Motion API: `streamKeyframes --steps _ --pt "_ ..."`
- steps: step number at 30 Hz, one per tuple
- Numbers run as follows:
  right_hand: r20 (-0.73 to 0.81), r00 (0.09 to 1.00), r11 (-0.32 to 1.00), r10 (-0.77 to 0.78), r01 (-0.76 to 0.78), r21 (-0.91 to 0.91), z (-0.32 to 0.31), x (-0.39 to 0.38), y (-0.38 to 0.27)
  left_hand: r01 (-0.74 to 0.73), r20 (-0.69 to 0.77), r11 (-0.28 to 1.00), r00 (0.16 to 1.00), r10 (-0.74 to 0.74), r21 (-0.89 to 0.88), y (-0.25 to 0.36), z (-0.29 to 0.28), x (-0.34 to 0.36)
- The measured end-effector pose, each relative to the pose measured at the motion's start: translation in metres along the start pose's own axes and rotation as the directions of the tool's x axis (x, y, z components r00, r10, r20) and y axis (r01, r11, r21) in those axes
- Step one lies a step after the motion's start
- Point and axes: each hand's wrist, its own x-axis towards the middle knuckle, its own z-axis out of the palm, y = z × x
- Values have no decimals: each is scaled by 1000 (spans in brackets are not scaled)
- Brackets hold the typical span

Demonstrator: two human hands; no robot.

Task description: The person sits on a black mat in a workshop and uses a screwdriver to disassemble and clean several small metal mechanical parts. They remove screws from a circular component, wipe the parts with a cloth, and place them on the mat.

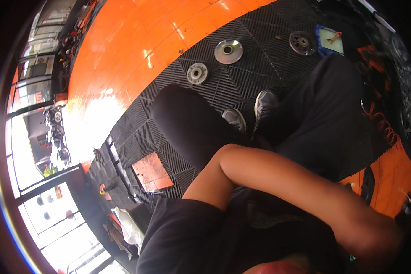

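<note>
My left arm bends at the elbow and crosses in front of my body to the lower right. There my left hand [372,237] is smeared by motion, its fingers hidden, and whether it holds anything cannot be made out. My right hand is out of the picture. On the black ribbed mat beyond my knees lie a shiny round metal disc [235,55] with a central hub and a smaller grey round metal part [190,74]. Farther right rests a dark disc with holes [297,41]. Beside it stands a blue tray [319,43] with a brush [334,38] in it.
My shoes [265,101] rest on the black mat [260,68]. Orange floor [137,32] stretches beyond it. A red coiled hose [388,132] hangs at the right, near dark machinery [399,59]. Motorcycles [55,132] stand by the windows at left.
</note>
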Motion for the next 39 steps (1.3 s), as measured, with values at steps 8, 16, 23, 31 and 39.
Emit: streamKeyframes --steps 8,16,23,31,39 --pt "-51 998 999 22 -24 -40 -5 74 -47 366 -710 784 692 131 501 -5 -212 -4" --pt "118 992 897 37 19 -442 19 185 20 921 -920 13 390 -36 390 -79 -407 -223" --pt "365 889 691 275 81 -719 33 216 9 969 -962 -4 247 119 248 -72 -385 -326" --pt "428 870 762 244 101 -639 21 233 34 901 -898 155 361 250 405 -94 -365 -275" --pt "470 852 958 230 -113 -263 -35 202 -34 726 -695 418 672 -257 547 -160 -314 -139"
